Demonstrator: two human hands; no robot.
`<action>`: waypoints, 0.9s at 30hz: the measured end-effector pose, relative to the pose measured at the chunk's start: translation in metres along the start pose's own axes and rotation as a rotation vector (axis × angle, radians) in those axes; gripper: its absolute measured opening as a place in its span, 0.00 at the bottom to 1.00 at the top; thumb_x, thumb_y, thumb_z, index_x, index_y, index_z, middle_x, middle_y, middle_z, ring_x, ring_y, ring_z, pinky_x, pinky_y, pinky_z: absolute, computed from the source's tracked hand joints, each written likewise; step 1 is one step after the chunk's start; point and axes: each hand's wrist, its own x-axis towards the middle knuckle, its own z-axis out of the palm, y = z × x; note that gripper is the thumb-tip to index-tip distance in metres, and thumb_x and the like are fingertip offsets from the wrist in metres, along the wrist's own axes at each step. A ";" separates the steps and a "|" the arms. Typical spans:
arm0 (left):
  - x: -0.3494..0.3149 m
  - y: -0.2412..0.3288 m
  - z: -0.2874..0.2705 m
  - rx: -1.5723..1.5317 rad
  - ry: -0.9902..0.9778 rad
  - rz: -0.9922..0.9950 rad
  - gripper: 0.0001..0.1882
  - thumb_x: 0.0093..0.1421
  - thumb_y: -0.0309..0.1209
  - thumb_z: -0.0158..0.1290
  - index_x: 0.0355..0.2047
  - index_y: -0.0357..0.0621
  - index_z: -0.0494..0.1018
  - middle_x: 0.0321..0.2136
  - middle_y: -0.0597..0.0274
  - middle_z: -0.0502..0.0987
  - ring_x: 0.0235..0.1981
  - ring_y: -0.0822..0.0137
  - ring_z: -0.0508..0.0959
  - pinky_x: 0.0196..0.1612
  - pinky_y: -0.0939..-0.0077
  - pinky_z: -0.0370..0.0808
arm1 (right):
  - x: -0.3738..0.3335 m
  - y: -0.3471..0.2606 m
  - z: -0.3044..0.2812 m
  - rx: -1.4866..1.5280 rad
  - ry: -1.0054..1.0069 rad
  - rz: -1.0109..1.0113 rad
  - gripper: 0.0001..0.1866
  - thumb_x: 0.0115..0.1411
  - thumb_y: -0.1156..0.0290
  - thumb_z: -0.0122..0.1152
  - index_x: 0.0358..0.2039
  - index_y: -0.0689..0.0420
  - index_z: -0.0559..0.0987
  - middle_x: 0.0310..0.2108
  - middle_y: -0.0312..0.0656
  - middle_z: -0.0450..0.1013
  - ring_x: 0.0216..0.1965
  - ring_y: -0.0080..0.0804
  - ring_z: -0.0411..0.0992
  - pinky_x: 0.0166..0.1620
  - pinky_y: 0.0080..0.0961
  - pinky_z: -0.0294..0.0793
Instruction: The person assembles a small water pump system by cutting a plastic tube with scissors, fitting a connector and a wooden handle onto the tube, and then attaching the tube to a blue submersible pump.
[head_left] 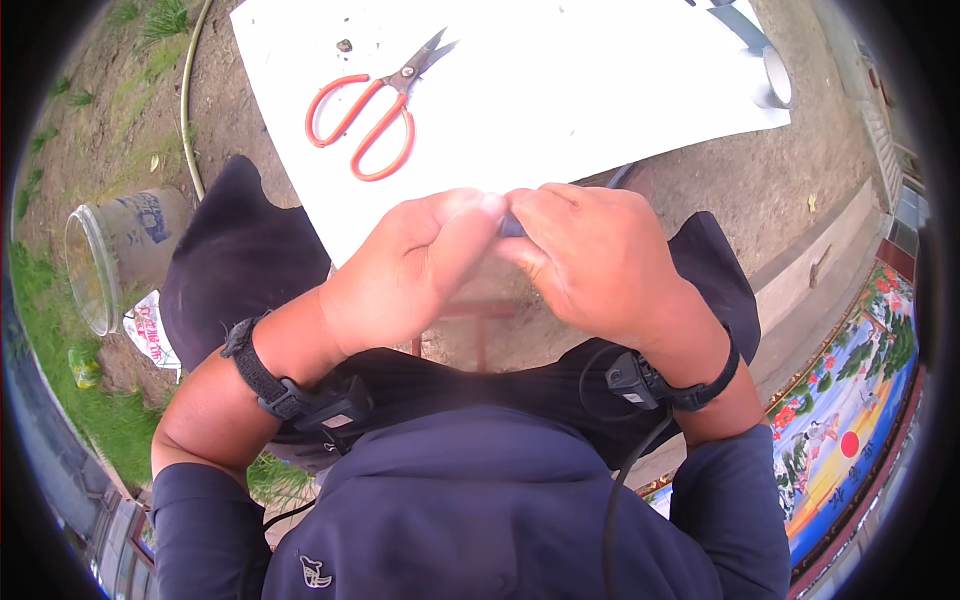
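Note:
My left hand and my right hand meet at the near edge of the white board, fingers curled in and thumbs close together. Between them shows a small piece of a dark blue-grey thing, mostly hidden, so I cannot tell its kind. The right fingers pinch it. My left thumb and fingertips press against its other side. Beyond my left hand, scissors with orange-red handles lie on the board, blades slightly apart and pointing away to the right.
A grey-white roll sits at the board's right edge, beside a dark grey strip. A small brown crumb lies near the scissors. Left on the ground are a tipped clear bucket and a hose. A colourful painted panel stands at right.

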 end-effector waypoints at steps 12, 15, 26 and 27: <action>0.013 0.003 -0.007 0.166 0.130 0.026 0.27 0.76 0.47 0.35 0.22 0.47 0.64 0.14 0.72 0.60 0.16 0.78 0.57 0.21 0.81 0.57 | 0.000 0.016 0.000 0.165 0.080 0.040 0.13 0.62 0.64 0.63 0.44 0.57 0.80 0.38 0.44 0.79 0.40 0.47 0.77 0.42 0.39 0.77; 0.015 0.002 -0.009 0.083 0.109 -0.021 0.27 0.76 0.47 0.34 0.22 0.46 0.64 0.13 0.72 0.60 0.15 0.78 0.57 0.20 0.81 0.56 | 0.001 0.017 -0.001 0.160 0.075 0.036 0.13 0.62 0.64 0.63 0.43 0.58 0.80 0.39 0.44 0.79 0.40 0.47 0.77 0.43 0.39 0.77; 0.017 0.001 -0.013 -0.021 0.049 -0.134 0.29 0.75 0.50 0.34 0.21 0.45 0.64 0.13 0.70 0.60 0.11 0.78 0.57 0.16 0.82 0.55 | 0.000 0.019 0.000 0.065 0.125 0.004 0.12 0.61 0.65 0.64 0.42 0.55 0.80 0.36 0.43 0.79 0.36 0.45 0.78 0.38 0.37 0.77; 0.017 0.001 -0.012 -0.018 0.063 -0.154 0.29 0.75 0.51 0.34 0.22 0.45 0.64 0.13 0.70 0.60 0.11 0.77 0.57 0.16 0.82 0.55 | 0.000 0.018 -0.001 0.065 0.126 0.004 0.12 0.61 0.65 0.64 0.42 0.55 0.80 0.36 0.43 0.79 0.36 0.45 0.78 0.38 0.37 0.77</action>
